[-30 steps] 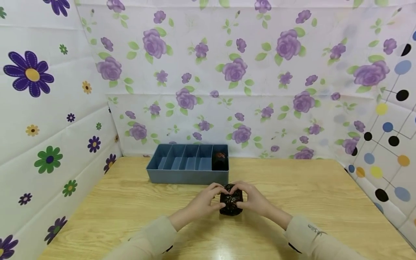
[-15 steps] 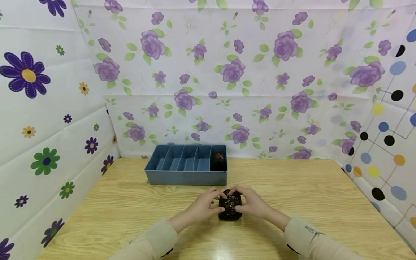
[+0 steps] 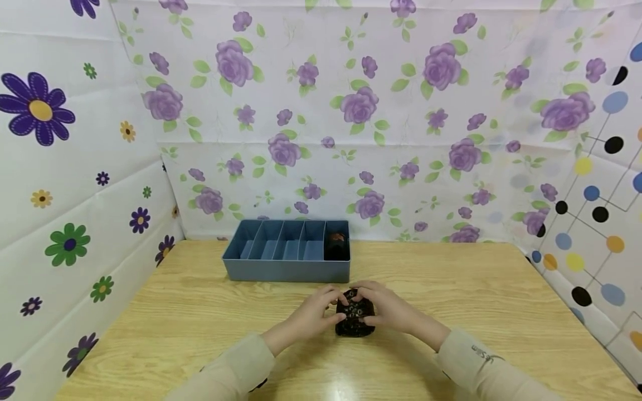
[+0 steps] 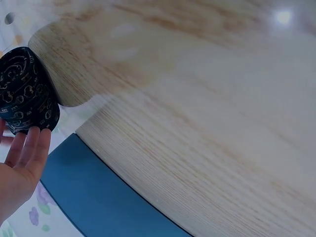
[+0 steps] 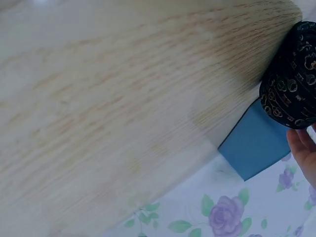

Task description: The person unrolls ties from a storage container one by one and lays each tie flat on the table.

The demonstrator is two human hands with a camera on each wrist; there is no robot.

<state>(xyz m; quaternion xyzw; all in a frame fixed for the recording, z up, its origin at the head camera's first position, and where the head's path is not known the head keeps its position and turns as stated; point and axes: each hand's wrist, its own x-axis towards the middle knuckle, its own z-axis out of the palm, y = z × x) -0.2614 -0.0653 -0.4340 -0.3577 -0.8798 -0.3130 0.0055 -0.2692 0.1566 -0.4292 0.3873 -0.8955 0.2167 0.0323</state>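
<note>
One left hand [image 3: 317, 311] and one right hand [image 3: 389, 307], half-curled, are gripping a roll [image 3: 355, 327]; a tray [image 3: 286, 271] is sitting at its eleven o'clock.

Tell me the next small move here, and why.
Probably lift the rolled black patterned cloth toward the blue divided box: the left hand and right hand hold it from both sides, and the box holds a dark bundle at its right end.

- One left hand [image 3: 315, 313] and one right hand [image 3: 393, 313] are holding one black patterned object [image 3: 355, 322].
- Past the fingers, one five-compartment tray [image 3: 286, 271] is containing one dark item [image 3: 336, 245].
</note>
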